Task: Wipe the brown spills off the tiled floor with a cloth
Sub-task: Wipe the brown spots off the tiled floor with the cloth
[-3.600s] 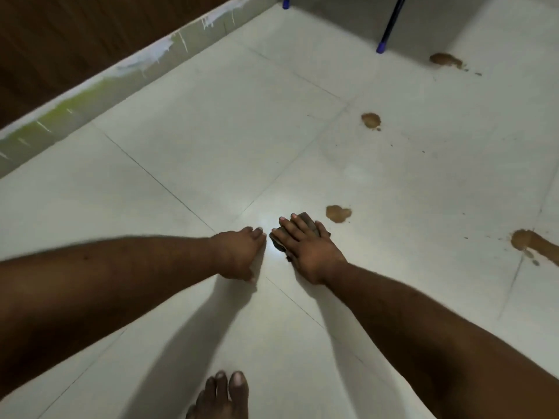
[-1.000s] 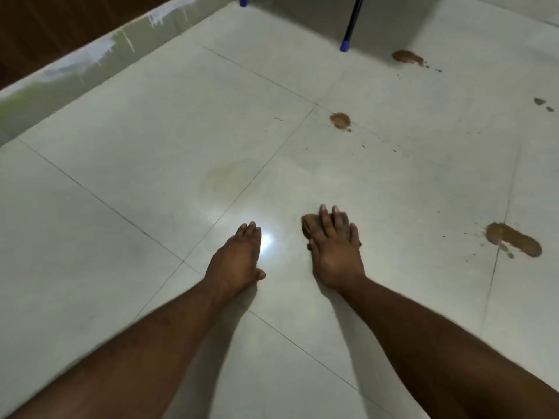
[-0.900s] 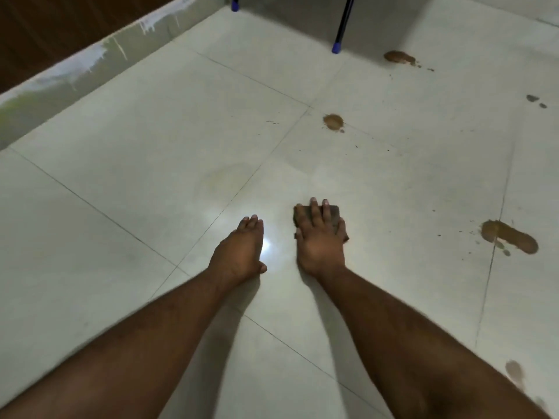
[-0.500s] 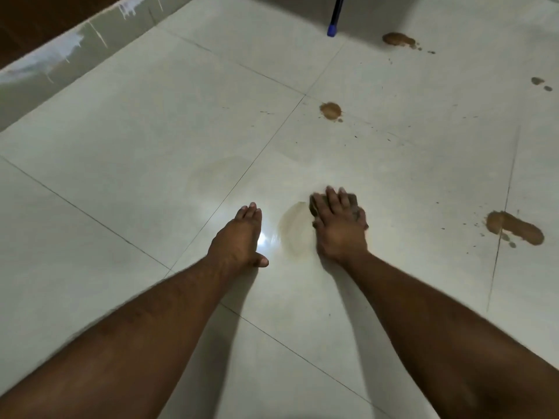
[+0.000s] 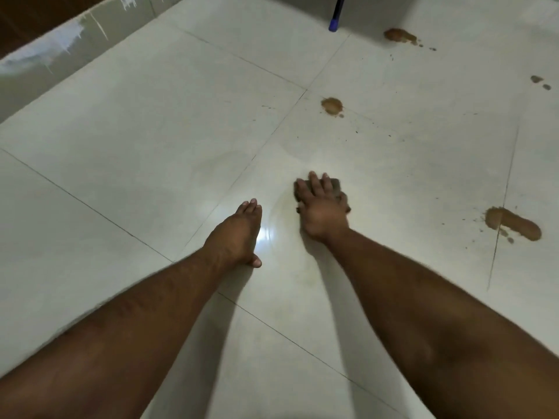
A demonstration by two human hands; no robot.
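My right hand [image 5: 322, 207] presses flat, fingers straight, on a small dark cloth [image 5: 335, 186] on the pale tiled floor [image 5: 151, 131]. Only the cloth's far edge shows past my fingers. A faint brownish smear [image 5: 281, 207] lies just left of the cloth. My left hand [image 5: 237, 234] rests flat on the floor beside it, holding nothing. Brown spills remain farther off: a round one [image 5: 331, 106] ahead, a long one [image 5: 512, 223] to the right, another [image 5: 398, 35] at the far top, and small dark spots [image 5: 540, 81] at the right edge.
A skirting board with white paint drips [image 5: 60, 52] runs along the upper left below a dark wood wall. A blue-tipped thin leg [image 5: 335, 21] stands on the floor at the top. Fine brown specks are scattered between the spills.
The spill that lay just ahead of my right hand is gone, leaving a faint smear. My right hand has slid the cloth back and forth over that spot; the left hand stayed planted.
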